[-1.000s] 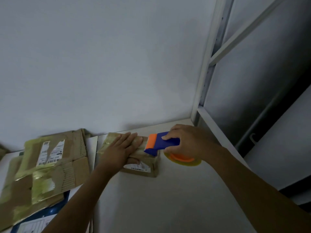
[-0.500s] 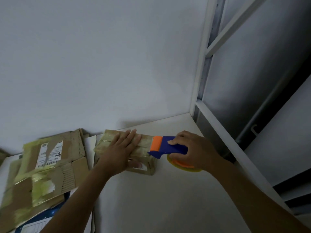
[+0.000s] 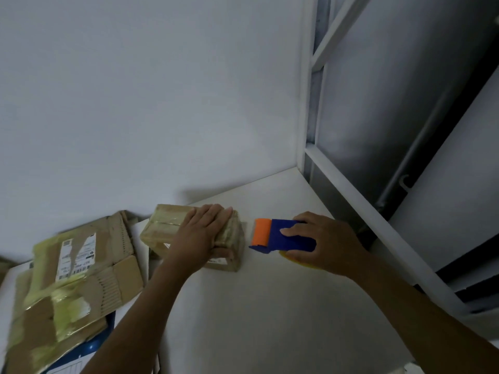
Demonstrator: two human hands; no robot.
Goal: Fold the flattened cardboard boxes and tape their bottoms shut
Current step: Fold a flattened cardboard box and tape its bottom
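Cannot read the white labels on the blurred pile of flattened brown cardboard boxes, cut off by the left and bottom edges. Beneath, only a corner of something blue and white. Left hand over much of the small tape-wrapped cardboard box top. Only a sliver of yellow tape roll below the right hand, rear of the blue-and-orange plastic tape dispenser lost in its grip

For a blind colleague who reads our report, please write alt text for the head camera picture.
A left hand presses flat on a small, taped brown cardboard box on a white table; the right hand grips a blue and orange plastic tape dispenser beside it, not touching it. Flattened brown cardboard boxes lie at the left.
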